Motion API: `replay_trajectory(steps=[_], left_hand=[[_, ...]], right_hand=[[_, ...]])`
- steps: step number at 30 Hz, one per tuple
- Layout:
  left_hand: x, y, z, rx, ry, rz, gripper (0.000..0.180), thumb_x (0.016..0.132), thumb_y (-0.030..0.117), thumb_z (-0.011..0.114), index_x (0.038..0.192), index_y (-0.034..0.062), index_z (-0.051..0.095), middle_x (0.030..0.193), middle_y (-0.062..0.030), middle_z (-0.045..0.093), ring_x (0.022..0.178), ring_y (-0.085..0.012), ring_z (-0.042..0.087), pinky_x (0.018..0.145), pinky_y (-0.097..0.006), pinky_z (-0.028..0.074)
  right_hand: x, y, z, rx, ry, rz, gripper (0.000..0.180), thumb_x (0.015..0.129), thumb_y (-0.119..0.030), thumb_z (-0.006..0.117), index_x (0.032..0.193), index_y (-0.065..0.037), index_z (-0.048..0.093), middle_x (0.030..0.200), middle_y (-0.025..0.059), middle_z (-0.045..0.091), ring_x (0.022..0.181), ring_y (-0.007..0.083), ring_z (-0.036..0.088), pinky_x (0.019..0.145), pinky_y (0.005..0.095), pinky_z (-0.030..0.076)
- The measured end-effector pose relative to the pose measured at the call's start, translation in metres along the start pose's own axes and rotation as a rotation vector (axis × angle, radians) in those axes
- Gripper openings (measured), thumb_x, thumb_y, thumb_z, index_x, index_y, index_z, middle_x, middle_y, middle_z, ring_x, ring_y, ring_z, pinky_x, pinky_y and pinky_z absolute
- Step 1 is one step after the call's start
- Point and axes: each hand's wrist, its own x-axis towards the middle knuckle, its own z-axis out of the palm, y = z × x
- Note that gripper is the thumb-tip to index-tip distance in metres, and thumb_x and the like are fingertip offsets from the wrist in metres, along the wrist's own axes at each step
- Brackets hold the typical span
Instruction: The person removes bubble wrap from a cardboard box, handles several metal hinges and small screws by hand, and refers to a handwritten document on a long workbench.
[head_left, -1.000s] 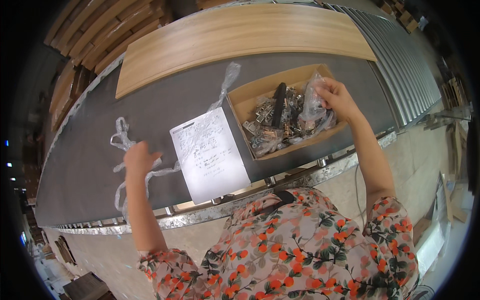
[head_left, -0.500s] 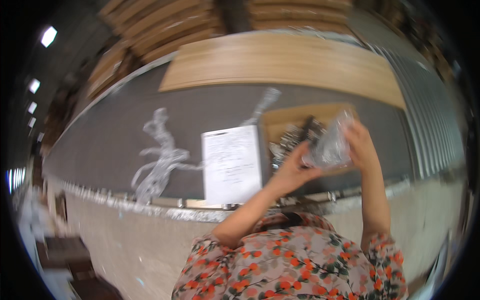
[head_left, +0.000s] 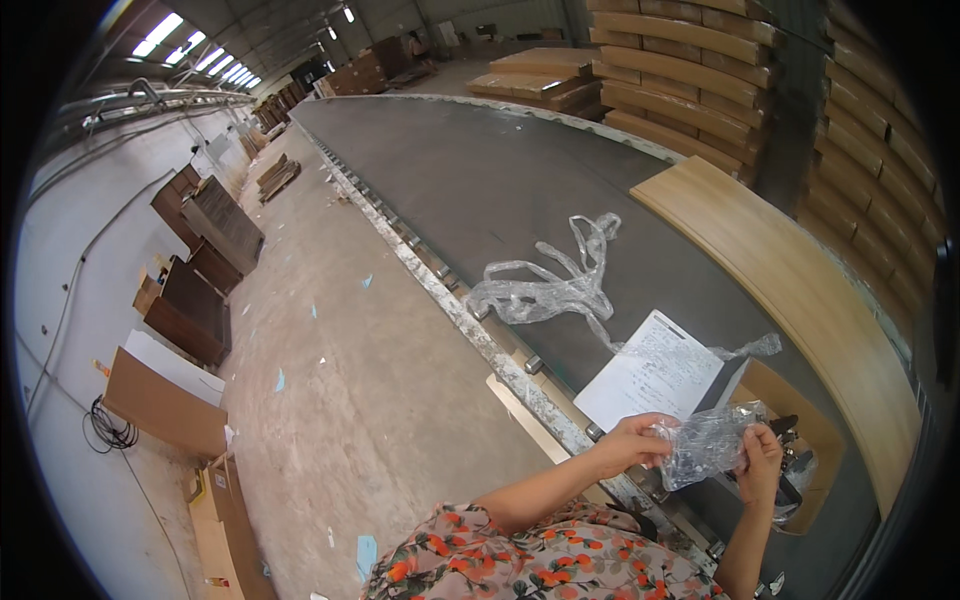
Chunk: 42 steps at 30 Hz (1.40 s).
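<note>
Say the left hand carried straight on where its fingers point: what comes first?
The left hand would first meet the clear plastic bag it holds; beyond, probably the right hand, though depth is unclear.

The dark roof (head_left: 270, 30) is being broken by bright strips (head_left: 158, 35). The littered concrete floor (head_left: 370, 400) is being bordered at left by a white wall (head_left: 90, 300) and dark brown furniture (head_left: 185, 312), while the upper right is being filled by stacked cartons (head_left: 685, 75).
</note>
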Motion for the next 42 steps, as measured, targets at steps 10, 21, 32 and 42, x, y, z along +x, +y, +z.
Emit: replay_trajectory(steps=[10, 21, 32, 42], left_hand=[[-0.065, 0.065, -0.094, 0.088, 0.081, 0.153, 0.051, 0.083, 0.001, 0.058, 0.131, 0.0069, 0.043, 0.069, -0.0014, 0.057, 0.06, -0.0092, 0.057, 0.053, -0.021, 0.046], [-0.052, 0.085, -0.119, 0.443, 0.064, 0.3, 0.029, 0.082, 0.004, 0.062, 0.109, 0.0058, 0.052, 0.072, -0.0006, 0.059, 0.057, -0.0064, 0.055, 0.051, -0.02, 0.044], [0.037, 0.106, -0.231, 0.567, 0.624, 0.621, 0.012, 0.084, 0.007, 0.061, 0.09, 0.0026, 0.052, 0.078, -0.0072, 0.06, 0.062, -0.013, 0.062, 0.05, -0.022, 0.047], [0.067, 0.08, -0.277, 0.853, 0.571, 0.137, 0.055, 0.081, 0.005, 0.063, 0.132, 0.0029, 0.041, 0.104, -0.0111, 0.056, 0.081, -0.0145, 0.058, 0.061, -0.024, 0.051]], right_hand=[[0.014, 0.043, 0.084, -0.076, 0.016, 0.081, 0.01, 0.087, -0.014, 0.059, 0.084, -0.005, 0.056, 0.061, 0.0002, 0.053, 0.042, 0.0052, 0.043, 0.036, 0.0191, 0.031], [-0.015, 0.069, 0.213, -0.7, -0.156, -0.406, 0.031, 0.075, -0.001, 0.065, 0.104, -0.002, 0.056, 0.079, 0.0055, 0.059, 0.061, 0.0119, 0.056, 0.049, 0.0228, 0.043], [-0.025, 0.078, 0.168, -0.999, 0.159, -0.526, 0.015, 0.078, -0.005, 0.063, 0.094, -0.004, 0.061, 0.083, 0.0119, 0.06, 0.066, 0.0225, 0.061, 0.059, 0.0301, 0.049], [-0.089, 0.025, 0.037, -0.997, 0.581, -0.296, 0.01, 0.081, -0.006, 0.063, 0.089, 0.0, 0.063, 0.081, 0.0072, 0.062, 0.067, 0.0121, 0.057, 0.059, 0.0234, 0.044]])
